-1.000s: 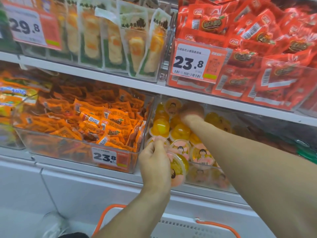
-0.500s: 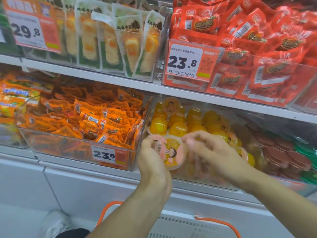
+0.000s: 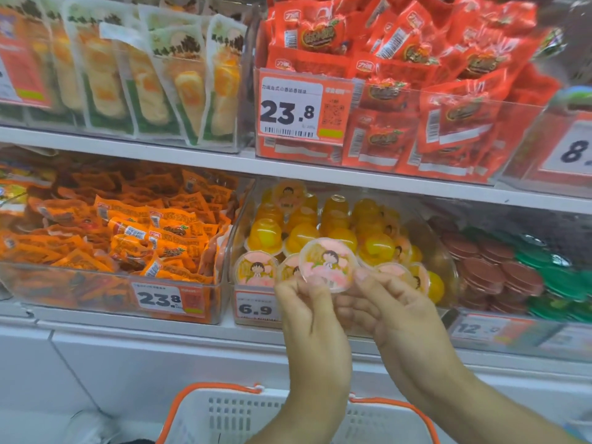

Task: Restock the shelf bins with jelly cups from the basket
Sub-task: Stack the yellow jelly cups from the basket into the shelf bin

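While both hands pinch one jelly cup (image 3: 327,263), left hand (image 3: 309,318) fingers curled, right hand (image 3: 389,310) thumb on rim, before the shelf bin (image 3: 445,261)

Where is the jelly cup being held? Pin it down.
In the head view, the jelly cup sits centre frame, pinched between the left hand and right hand, in front of the jelly bin.

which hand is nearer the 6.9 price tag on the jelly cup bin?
Left. The left hand is right beside the 6.9 price tag, its knuckles at the tag's right edge. The right hand is farther right, past the jelly cup both hands hold.
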A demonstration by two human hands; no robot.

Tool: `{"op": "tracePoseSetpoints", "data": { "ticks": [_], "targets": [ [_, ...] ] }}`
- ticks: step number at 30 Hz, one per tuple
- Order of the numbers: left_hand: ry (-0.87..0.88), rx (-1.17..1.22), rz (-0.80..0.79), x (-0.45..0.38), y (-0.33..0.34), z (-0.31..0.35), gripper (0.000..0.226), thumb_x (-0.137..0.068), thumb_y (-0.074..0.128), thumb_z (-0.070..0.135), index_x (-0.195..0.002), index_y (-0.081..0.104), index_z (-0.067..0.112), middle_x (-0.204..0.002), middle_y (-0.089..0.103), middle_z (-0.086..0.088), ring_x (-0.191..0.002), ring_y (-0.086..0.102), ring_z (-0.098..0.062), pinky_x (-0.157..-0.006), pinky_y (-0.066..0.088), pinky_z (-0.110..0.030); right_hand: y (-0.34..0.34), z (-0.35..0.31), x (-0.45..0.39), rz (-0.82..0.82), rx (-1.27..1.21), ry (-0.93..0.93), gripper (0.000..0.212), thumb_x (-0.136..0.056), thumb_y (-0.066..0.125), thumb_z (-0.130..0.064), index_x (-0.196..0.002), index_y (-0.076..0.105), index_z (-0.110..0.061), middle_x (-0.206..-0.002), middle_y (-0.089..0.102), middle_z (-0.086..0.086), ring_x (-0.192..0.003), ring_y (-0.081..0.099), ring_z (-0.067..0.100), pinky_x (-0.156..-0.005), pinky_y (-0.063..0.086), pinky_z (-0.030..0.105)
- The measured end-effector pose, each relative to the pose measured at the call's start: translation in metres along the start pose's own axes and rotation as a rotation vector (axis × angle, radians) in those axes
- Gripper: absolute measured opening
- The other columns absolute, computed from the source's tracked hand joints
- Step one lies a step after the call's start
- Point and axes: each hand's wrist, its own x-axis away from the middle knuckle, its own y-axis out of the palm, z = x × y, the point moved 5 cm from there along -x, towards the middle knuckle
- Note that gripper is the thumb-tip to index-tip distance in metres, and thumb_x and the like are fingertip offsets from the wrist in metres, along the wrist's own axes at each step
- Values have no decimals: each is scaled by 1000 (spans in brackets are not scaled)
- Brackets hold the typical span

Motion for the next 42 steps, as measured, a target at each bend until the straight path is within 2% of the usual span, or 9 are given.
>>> {"op": "tracePoseSetpoints", "data": {
  "ticks": [3, 6, 11, 17, 24, 29, 33, 36, 42],
  "targets": [
    [-56, -14, -94, 8, 9, -15, 27, -94, 46, 59, -80, 45, 36, -96, 64, -14, -93, 64, -31, -84, 53, -52, 0, 7, 8, -11, 21, 46, 39, -75, 73, -21, -97, 59, 8, -89, 72, 29, -85, 70, 46, -66, 61, 35],
    [-21, 6, -128, 9, 12, -14, 29, -84, 45, 64, -83, 47, 34, -94, 66, -14, -89, 67, -34, -80, 54, -60, -3, 4, 8, 5, 69, 30, 38, -81, 73, -22, -98, 55, 7, -89, 72, 29, -86, 70, 48, -66, 61, 36],
    [149, -76, -168, 2, 12, -4, 21, -93, 46, 54, -87, 48, 34, -99, 63, -6, -91, 66, -22, -79, 56, -45, -8, -18, -1, 46, 102, -62, 30, -82, 71, -14, -99, 56, 7, -70, 70, 23, -54, 65, 25, -51, 58, 33],
    [224, -179, -156, -6, 7, 2, 6, -88, 49, 28, -90, 45, 31, -100, 49, 6, -97, 50, -13, -82, 41, -27, -10, -43, -58, 139, 482, -214, 14, -92, 69, -14, -94, 59, -5, -59, 66, 2, -49, 57, 9, -49, 46, 19],
    [130, -208, -172, -11, 4, -7, 18, -82, 51, 22, -83, 46, 39, -93, 52, 3, -88, 52, -17, -77, 46, -36, -5, -35, -158, 330, 783, -108, 6, -91, 61, -15, -87, 60, -11, -95, 66, 7, -84, 62, 24, -67, 46, 29],
    [127, -201, -202, -8, 8, -6, 18, -81, 51, 21, -84, 47, 39, -91, 53, 6, -81, 51, -14, -71, 44, -32, 20, -33, -187, 323, 983, -112, 19, -99, 49, -19, -109, 65, -13, -122, 65, 8, -113, 61, 28, -84, 47, 29],
    [142, -171, -211, -6, 8, 1, 17, -79, 49, 23, -84, 48, 39, -89, 53, 6, -74, 51, -11, -68, 43, -28, 25, -25, -195, 274, 1066, -24, 24, -96, 57, -22, -115, 67, -11, -122, 66, 10, -110, 63, 27, -76, 47, 28],
    [143, -160, -197, -7, 7, 2, 16, -77, 47, 25, -83, 47, 40, -88, 53, 7, -73, 50, -11, -68, 42, -26, 22, -25, -196, 351, 1180, -13, 12, -92, 60, -20, -92, 58, -8, -104, 66, 11, -87, 62, 25, -54, 39, 25],
    [146, -191, -180, -7, 6, -5, 19, -78, 50, 20, -81, 48, 39, -87, 54, 9, -79, 51, -14, -70, 43, -29, 21, -27, -198, 389, 1181, 9, 17, -90, 63, -20, -87, 50, -9, -93, 60, 9, -93, 66, 27, -65, 42, 27]
  ]
}}
